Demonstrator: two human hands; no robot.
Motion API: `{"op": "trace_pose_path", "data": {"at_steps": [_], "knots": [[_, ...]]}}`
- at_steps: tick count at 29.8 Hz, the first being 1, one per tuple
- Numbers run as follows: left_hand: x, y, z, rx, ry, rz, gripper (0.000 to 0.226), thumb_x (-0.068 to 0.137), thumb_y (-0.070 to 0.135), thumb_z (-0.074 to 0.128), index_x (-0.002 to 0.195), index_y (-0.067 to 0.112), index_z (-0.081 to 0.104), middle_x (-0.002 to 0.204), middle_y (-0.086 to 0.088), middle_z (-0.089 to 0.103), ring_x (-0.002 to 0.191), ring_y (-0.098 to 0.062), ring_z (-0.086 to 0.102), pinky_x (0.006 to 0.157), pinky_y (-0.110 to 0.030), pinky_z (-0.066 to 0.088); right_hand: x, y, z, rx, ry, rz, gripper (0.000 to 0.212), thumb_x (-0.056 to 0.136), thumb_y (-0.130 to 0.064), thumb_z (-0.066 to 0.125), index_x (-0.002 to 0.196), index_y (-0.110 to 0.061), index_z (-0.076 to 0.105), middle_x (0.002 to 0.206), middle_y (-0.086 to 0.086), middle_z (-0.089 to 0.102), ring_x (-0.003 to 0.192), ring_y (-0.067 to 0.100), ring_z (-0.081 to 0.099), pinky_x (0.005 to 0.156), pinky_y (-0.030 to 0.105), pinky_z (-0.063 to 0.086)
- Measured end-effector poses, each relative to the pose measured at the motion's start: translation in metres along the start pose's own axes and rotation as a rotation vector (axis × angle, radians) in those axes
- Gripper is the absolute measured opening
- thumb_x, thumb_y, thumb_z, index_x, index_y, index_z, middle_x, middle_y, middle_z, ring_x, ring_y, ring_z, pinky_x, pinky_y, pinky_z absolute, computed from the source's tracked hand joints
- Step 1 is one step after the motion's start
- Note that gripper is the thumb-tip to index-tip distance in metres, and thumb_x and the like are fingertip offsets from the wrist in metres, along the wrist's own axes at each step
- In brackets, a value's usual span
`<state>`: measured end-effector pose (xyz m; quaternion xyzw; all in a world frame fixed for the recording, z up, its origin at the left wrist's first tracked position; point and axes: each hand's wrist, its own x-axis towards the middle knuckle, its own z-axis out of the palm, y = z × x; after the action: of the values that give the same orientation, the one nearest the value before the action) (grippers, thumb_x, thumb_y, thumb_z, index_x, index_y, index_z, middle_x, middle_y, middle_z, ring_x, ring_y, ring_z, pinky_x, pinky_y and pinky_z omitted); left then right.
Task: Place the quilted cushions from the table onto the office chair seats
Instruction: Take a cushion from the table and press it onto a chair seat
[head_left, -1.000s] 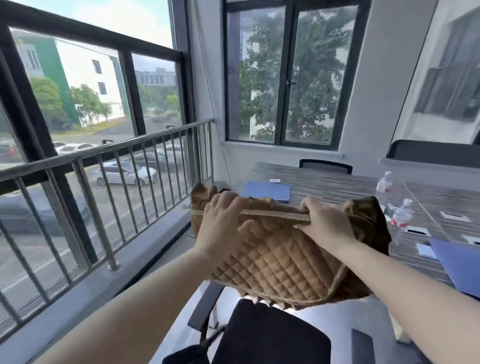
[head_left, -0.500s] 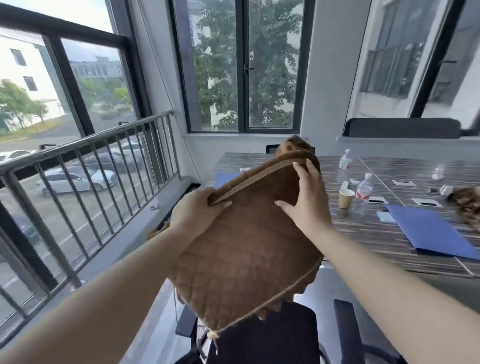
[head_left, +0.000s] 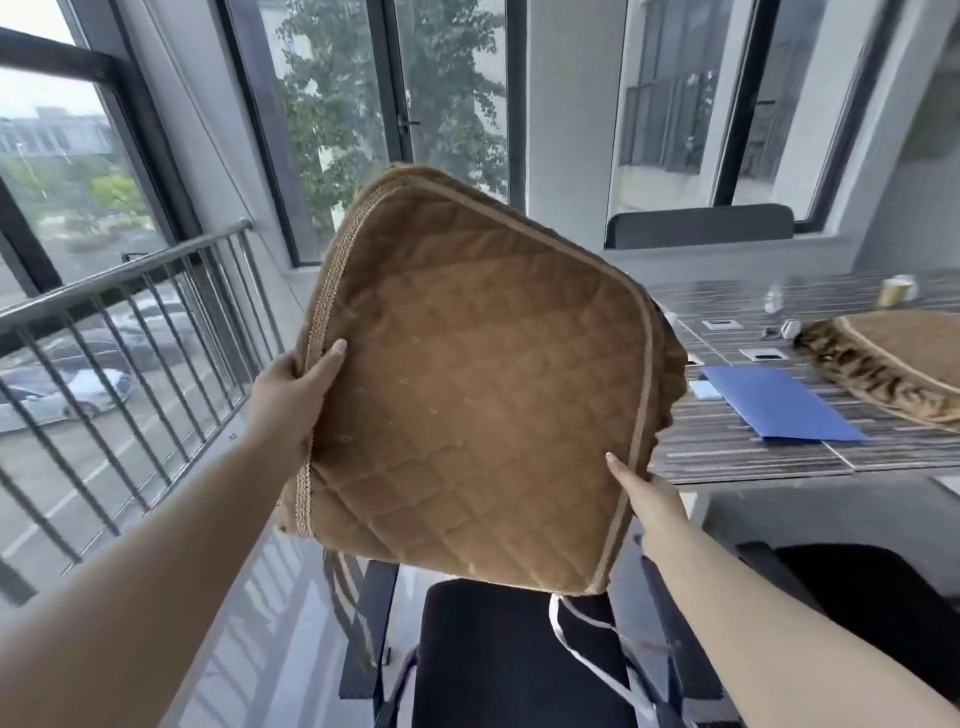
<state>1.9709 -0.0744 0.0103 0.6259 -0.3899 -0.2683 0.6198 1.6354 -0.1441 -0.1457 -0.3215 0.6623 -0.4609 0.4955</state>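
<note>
The left hand (head_left: 291, 395) had its grip closed on the left braided edge of the brown quilted cushion (head_left: 478, 384), thumb lying across the front. The right hand (head_left: 649, 496) pinched the lower right edge, thumb on the face. Between them the cushion hung tilted in the air, quilted side toward the person, above the black seat of an office chair (head_left: 498, 654). To the right, on the striped bench (head_left: 737, 457), lay a blue folder (head_left: 774, 400) and a second cushion (head_left: 904, 364).
</note>
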Motion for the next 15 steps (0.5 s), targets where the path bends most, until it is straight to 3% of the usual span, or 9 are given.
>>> {"op": "trace_pose_path", "data": {"at_steps": [2,4,6,9,12,15], "knots": [[0.006,-0.014,-0.001,-0.008,0.0,-0.032,0.029,0.08,0.048,0.071,0.091,0.023,0.062,0.093,-0.003,0.07,0.082,-0.019,0.068,0.069,-0.031,0.06,-0.001,0.001,0.002,0.051,-0.005,-0.067,0.046,0.076,-0.037,0.077,0.111,-0.01,0.062,0.105,0.01,0.065,0.094,0.029,0.06,0.094,0.041,0.049],[0.014,-0.038,-0.001,-0.001,0.027,-0.081,0.033,0.079,0.049,0.071,0.097,0.021,0.062,0.095,-0.004,0.07,0.084,-0.021,0.068,0.07,-0.032,0.06,-0.003,0.008,0.003,0.03,0.07,-0.102,0.033,0.072,-0.031,0.081,0.092,-0.012,0.064,0.1,0.012,0.069,0.089,0.029,0.063,0.091,0.044,0.052],[0.015,-0.078,-0.001,0.065,0.036,-0.154,0.043,0.078,0.052,0.07,0.101,0.016,0.063,0.097,-0.007,0.069,0.083,-0.023,0.066,0.073,-0.036,0.057,-0.005,0.033,-0.002,0.007,0.111,-0.047,0.038,0.063,-0.034,0.086,0.085,-0.013,0.063,0.093,0.01,0.07,0.087,0.031,0.066,0.087,0.047,0.054],[0.007,-0.167,0.019,0.301,-0.018,-0.321,0.055,0.075,0.056,0.069,0.099,0.007,0.063,0.098,-0.011,0.067,0.088,-0.03,0.064,0.082,-0.045,0.054,0.011,0.095,-0.017,-0.144,0.225,0.09,0.055,0.054,-0.042,0.085,0.096,-0.011,0.066,0.094,0.01,0.071,0.085,0.031,0.067,0.084,0.046,0.055],[-0.007,-0.214,0.022,0.309,-0.017,-0.447,0.056,0.075,0.053,0.071,0.105,0.006,0.063,0.1,-0.011,0.067,0.093,-0.031,0.064,0.084,-0.042,0.053,0.015,0.12,-0.026,-0.256,0.226,0.161,0.056,0.062,-0.037,0.084,0.103,-0.006,0.062,0.097,0.01,0.068,0.089,0.031,0.065,0.084,0.04,0.053],[-0.018,-0.239,0.015,0.309,-0.019,-0.487,0.05,0.077,0.046,0.073,0.103,0.005,0.064,0.096,-0.013,0.067,0.092,-0.032,0.064,0.079,-0.041,0.053,0.016,0.129,-0.025,-0.32,0.219,0.18,0.059,0.061,-0.037,0.085,0.105,-0.006,0.061,0.099,0.011,0.068,0.091,0.032,0.064,0.086,0.043,0.053]]}}
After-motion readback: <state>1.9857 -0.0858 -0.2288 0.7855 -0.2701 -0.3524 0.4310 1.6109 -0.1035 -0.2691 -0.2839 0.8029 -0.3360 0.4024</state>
